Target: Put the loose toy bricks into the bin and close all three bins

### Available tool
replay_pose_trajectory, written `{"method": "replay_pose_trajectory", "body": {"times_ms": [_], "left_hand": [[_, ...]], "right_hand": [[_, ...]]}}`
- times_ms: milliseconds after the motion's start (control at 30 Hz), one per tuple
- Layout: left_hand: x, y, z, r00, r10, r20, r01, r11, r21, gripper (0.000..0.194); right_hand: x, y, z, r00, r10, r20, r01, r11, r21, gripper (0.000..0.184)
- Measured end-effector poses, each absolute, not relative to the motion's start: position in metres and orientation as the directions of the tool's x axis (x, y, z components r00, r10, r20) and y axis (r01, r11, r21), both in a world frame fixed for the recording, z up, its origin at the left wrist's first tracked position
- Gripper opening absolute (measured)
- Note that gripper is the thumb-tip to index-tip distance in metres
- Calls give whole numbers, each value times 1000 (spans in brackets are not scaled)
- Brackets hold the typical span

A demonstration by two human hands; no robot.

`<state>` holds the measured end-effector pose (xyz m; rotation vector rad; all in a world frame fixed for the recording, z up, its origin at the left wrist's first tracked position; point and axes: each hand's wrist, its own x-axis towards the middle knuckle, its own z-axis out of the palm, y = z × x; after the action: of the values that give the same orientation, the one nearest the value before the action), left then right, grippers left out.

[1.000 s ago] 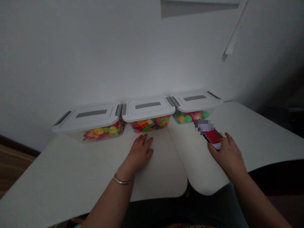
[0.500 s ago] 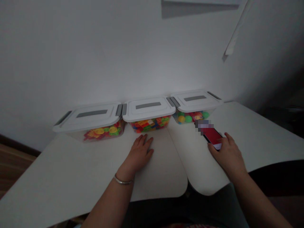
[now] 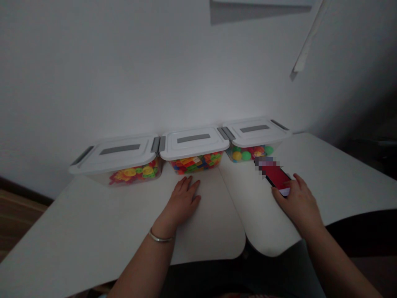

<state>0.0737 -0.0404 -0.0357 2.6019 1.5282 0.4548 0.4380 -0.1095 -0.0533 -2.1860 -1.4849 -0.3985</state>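
Note:
My left hand [image 3: 185, 200] lies flat on the white table, palm down, with its fingers spread and nothing in it. Just beyond its fingertips stands the middle clear box [image 3: 198, 162] of colourful building blocks, under a white lid. To the right, a smartphone [image 3: 277, 177] with a mostly red screen lies on the table, its far end blurred out. My right hand [image 3: 298, 202] grips the phone's near end, thumb along the left edge and fingers at the right side, one finger bent over the screen. The palm hides part of the near end.
A lidded box [image 3: 133, 174] of red, yellow and green pieces stands left of the middle one. At the right stands another box [image 3: 246, 154] with coloured balls. All three line the wall [image 3: 139, 74]. Two tabletops [image 3: 214, 231] meet at a seam between my hands.
A pale patch in the upper part of the phone's screen has given way to red since the earliest frame. Both hands and the boxes stay in place.

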Motion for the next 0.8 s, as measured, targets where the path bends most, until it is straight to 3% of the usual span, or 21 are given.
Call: {"method": "replay_pose_trajectory", "body": {"times_ms": [800], "left_hand": [[81,-45,-19,453,890,47,877,-455,156,54]], "right_hand": [[442,-108,-56,342,791,507,940,-274,-205,45]]}}
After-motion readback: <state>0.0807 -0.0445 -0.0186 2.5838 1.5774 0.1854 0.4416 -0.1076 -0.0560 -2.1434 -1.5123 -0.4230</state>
